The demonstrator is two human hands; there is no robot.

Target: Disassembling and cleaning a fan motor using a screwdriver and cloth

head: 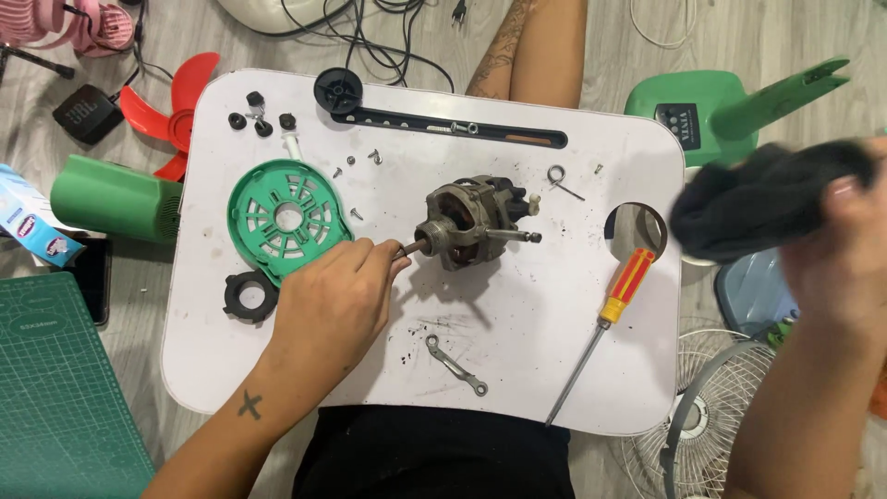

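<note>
At the far left of the frame lie a green cutting mat (55, 388) and a green cylindrical housing (111, 199), with a red fan blade (176, 111) above it. On the left part of the white tray table (517, 388) sit a round green motor cover (286, 217) and a black ring (249, 296).

The left hand (333, 300) rests on the table at centre left, its fingertips pinched narrow on the front shaft (411, 249) of the fan motor (471, 222). The motor lies on its side in the middle of the frame, its rear shaft pointing right. To hold it well, the pinch should stay close to the bearing housing, so the motor does not roll while the other hand comes in. A light downward press would help to steady it.

Below the motor lies 1 small metal link arm (455, 365). Loose screws (374, 157) lie near the top, under a black slotted bar (443, 125); they are best kept clear of the working spot.

To the right lies a screwdriver (610, 328) with a red and yellow handle, slanted, near the table's round cup hole (636, 226).

At the right edge the right hand (845, 249), blurred, is closed around a dark cloth (767, 199), held above the table's edge and well apart from the motor. The cloth looks bulky, so wiping with a folded corner would reach the shaft and housing better. A green fan base (702, 106) sits at the upper right, a wire fan guard (702, 416) at the lower right.
</note>
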